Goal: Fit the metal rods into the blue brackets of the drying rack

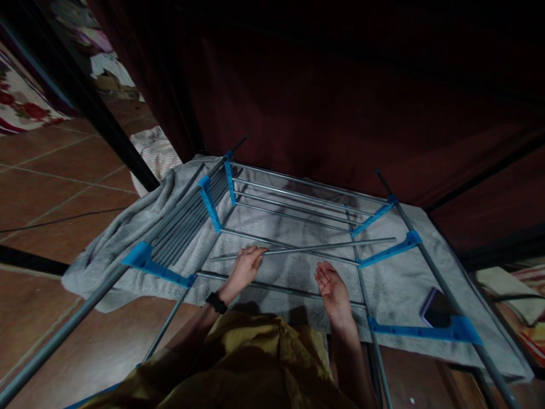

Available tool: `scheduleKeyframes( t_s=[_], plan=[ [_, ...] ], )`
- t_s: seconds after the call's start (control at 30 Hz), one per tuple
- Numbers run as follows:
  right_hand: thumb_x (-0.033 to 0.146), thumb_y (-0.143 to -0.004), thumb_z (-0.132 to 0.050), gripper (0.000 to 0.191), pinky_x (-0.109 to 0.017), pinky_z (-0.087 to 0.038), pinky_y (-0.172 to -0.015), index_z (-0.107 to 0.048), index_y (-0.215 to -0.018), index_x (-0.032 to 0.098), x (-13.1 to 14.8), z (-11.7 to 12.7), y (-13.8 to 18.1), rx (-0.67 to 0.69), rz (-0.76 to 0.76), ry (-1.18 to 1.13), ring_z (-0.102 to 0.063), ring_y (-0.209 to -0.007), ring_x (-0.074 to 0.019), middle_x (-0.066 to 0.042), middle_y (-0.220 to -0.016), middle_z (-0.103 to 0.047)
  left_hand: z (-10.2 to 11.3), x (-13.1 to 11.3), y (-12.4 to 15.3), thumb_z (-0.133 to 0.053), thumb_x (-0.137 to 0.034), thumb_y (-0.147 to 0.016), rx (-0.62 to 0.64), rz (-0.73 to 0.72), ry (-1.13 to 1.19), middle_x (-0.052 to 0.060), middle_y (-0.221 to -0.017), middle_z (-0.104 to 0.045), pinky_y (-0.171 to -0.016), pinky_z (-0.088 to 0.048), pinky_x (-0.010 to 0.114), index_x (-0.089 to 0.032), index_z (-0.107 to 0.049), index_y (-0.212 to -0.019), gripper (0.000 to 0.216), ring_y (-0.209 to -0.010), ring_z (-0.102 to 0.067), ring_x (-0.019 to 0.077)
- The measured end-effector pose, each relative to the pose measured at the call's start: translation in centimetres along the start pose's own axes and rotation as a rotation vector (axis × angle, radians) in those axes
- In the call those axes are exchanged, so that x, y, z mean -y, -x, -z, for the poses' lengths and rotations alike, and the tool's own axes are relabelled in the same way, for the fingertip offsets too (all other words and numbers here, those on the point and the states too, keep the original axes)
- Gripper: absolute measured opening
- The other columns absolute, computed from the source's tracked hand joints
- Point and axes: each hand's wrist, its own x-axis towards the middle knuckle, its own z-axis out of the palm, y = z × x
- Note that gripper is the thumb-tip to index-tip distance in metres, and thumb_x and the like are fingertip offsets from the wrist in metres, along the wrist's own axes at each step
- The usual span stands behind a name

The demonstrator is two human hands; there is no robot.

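Observation:
My left hand (247, 265), with a dark watch (217, 302) at its wrist, is closed around a loose thin metal rod (323, 246) near the rod's left end. The rod slants slightly upward to the right, above the frame's crossbars. My right hand (331, 286) is open below the rod, palm up, fingers apart and touching nothing. Around both hands stands a rack frame of grey metal tubes (438, 272) and blue plastic brackets (389, 250). Several crossbars (298, 186) join the two sides at the far end.
A grey blanket (272, 295) lies under the rack. Several more rods (183, 221) lie side by side at the left. A phone (438, 308) rests by the right tube. Dark red cloth (306, 113) hangs behind, and a dark post (106, 125) slants at the left above the tiled floor (63, 170).

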Motion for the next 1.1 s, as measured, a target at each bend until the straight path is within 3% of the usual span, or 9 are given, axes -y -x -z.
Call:
scheduleKeyframes(
  t_s=[0.3, 0.53, 0.73, 1.1],
  plan=[
    [0.030, -0.071, -0.081, 0.035, -0.038, -0.057, -0.103, -0.073, -0.105, 0.024, 1.2, 0.0, 0.2, 0.073, 0.076, -0.023, -0.072, -0.112, -0.0197, -0.004, -0.114, -0.078, 0.0, -0.1, 0.4, -0.049, -0.012, -0.094, 0.085, 0.002, -0.071, 0.011, -0.108, -0.075, -0.098, -0.048, 0.047, -0.023, -0.075, -0.123, 0.041, -0.103, -0.066, 0.0287],
    [0.032, -0.073, -0.084, 0.029, -0.047, -0.053, -0.113, -0.072, -0.099, 0.026, 2.3, -0.1, 0.2, 0.068, 0.157, -0.089, -0.073, -0.106, -0.0199, -0.001, -0.105, -0.078, 0.0, -0.1, 0.3, -0.048, -0.011, -0.096, 0.151, 0.002, -0.146, 0.011, -0.113, -0.076, -0.099, -0.048, 0.045, -0.021, -0.073, -0.128, 0.042, -0.108, -0.067, 0.0284],
    [0.030, -0.074, -0.087, 0.026, -0.044, -0.053, -0.113, -0.073, -0.096, 0.024, 4.0, -0.8, 0.6, 0.091, 0.211, -0.142, -0.074, -0.108, -0.0184, -0.003, -0.114, -0.079, 0.1, 0.4, 0.2, -0.049, -0.013, -0.097, 0.158, -0.031, -0.159, 0.011, -0.113, -0.077, -0.097, -0.049, 0.044, -0.020, -0.074, -0.126, 0.039, -0.107, -0.069, 0.0282],
    [0.037, -0.082, -0.084, 0.025, -0.042, -0.060, -0.103, -0.075, -0.101, 0.023, 5.3, -0.2, -0.4, 0.021, 0.238, -0.141, -0.077, -0.092, -0.0180, -0.004, -0.099, -0.081, -0.8, 2.4, -0.2, -0.051, -0.020, -0.097, 0.127, -0.090, -0.069, 0.010, -0.110, -0.078, -0.094, -0.054, 0.042, -0.022, -0.075, -0.122, 0.035, -0.103, -0.072, 0.0270]
  ],
)
